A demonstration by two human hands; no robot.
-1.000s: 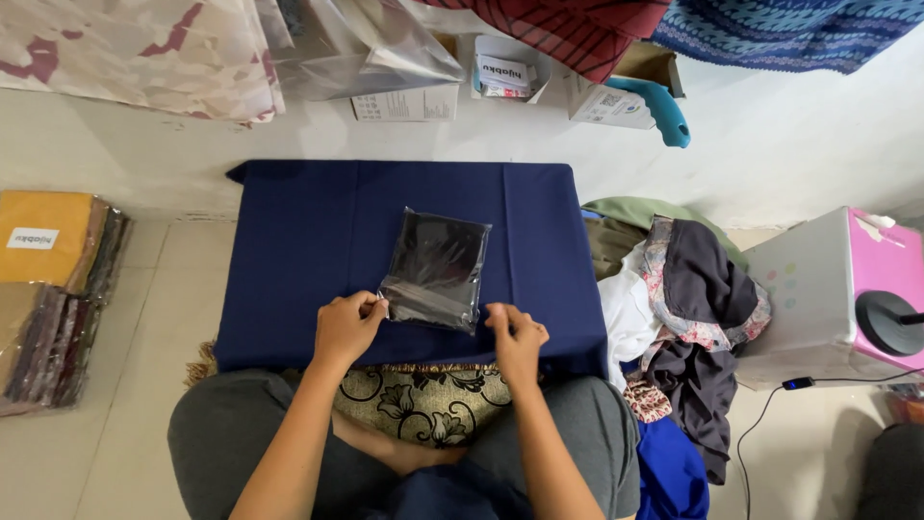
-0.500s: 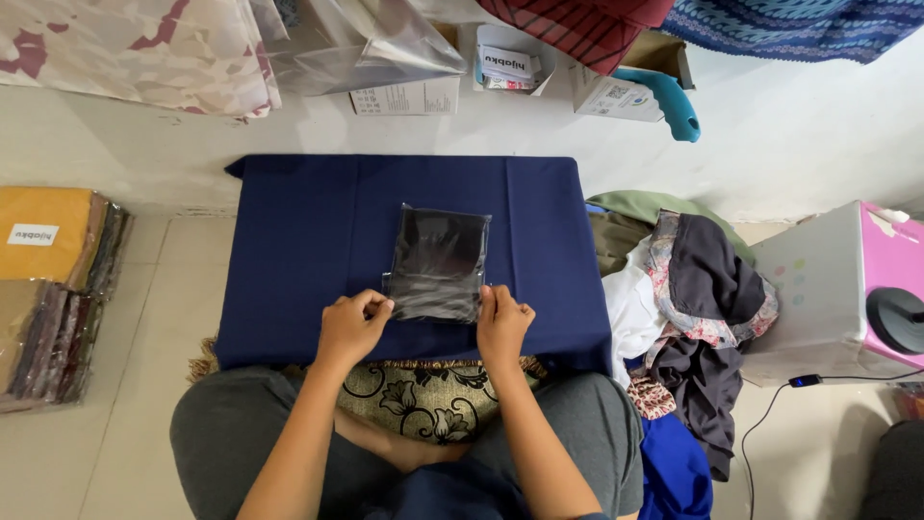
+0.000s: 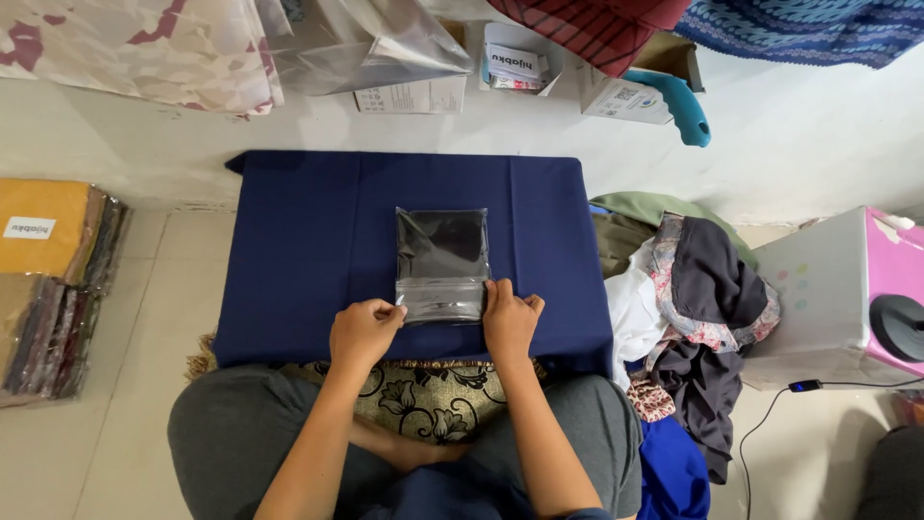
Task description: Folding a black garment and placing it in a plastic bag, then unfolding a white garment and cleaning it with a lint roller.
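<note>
Desk (image 3: 308, 250) draped in navy cloth fills the middle, with a heap of clothes (image 3: 693, 318) on the floor to its right and stacked folded fabrics (image 3: 48, 279) to its left. Centred on it lies a clear plastic packet (image 3: 442, 265) holding dark cloth, long axis running near to far, flap end nearest. Left hand (image 3: 364, 330) pinches the near left corner; right hand (image 3: 510, 320) presses flat on the near right edge.
</note>
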